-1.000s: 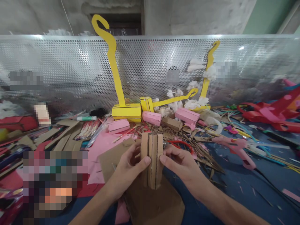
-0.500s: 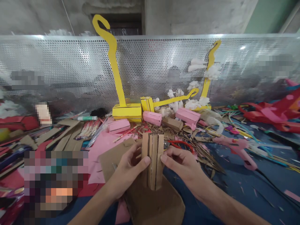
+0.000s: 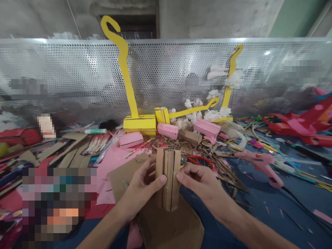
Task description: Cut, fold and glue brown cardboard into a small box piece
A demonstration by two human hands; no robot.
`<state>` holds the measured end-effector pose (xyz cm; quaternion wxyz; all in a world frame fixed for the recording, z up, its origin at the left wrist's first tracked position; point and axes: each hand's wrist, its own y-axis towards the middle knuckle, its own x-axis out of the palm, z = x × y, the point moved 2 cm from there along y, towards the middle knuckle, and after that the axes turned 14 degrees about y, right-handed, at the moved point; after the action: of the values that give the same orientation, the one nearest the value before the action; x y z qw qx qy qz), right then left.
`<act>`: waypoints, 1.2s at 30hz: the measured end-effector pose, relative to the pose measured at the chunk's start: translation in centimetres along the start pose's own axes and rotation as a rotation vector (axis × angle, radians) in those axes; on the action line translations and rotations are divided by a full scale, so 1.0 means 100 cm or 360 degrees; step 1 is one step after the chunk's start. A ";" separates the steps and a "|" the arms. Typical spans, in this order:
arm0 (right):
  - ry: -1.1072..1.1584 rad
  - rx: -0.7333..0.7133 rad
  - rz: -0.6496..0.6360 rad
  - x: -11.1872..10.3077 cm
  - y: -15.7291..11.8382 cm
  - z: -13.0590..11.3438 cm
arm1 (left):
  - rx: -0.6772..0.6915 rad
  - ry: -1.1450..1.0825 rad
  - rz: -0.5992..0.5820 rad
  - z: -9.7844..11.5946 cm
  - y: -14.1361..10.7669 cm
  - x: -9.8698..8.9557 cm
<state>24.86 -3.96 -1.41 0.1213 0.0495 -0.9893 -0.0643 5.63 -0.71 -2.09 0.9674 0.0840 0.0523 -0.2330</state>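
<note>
Between my two hands stands a brown cardboard block (image 3: pixel 168 193) with long dark seams down its front. My left hand (image 3: pixel 145 186) grips its left side, thumb on the front face and fingers curled behind. On the right edge, my right hand (image 3: pixel 195 178) pinches the block between thumb and fingers. The block's lower end is over a flat brown cardboard sheet (image 3: pixel 173 228); whether it touches the sheet I cannot tell. Red-handled pliers or cutters (image 3: pixel 199 159) lie partly hidden behind my right hand.
Yellow hook-shaped pieces on box bases (image 3: pixel 140 122) stand behind, with pink boxes (image 3: pixel 131 139) before them. A pink glue gun (image 3: pixel 261 162) lies right, its black cord trailing. Cardboard scraps (image 3: pixel 230 178) litter the blue surface. A perforated metal panel (image 3: pixel 168 76) rises at the back.
Almost nothing differs. The view has shifted very slightly, and both hands keep their hold on the cardboard block in the same place.
</note>
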 end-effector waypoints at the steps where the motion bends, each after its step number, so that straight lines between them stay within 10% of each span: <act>1: 0.0002 0.0001 -0.0005 0.000 0.000 0.001 | -0.0002 0.0004 -0.0001 0.000 0.000 0.000; 36: 0.0019 -0.0113 -0.0034 0.000 -0.001 -0.003 | 0.0007 -0.0019 -0.0049 0.005 0.001 0.000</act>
<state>24.97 -4.06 -1.10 0.1282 0.0560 -0.9851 -0.1004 5.71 -0.70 -1.63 0.9638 0.0840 0.0473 -0.2485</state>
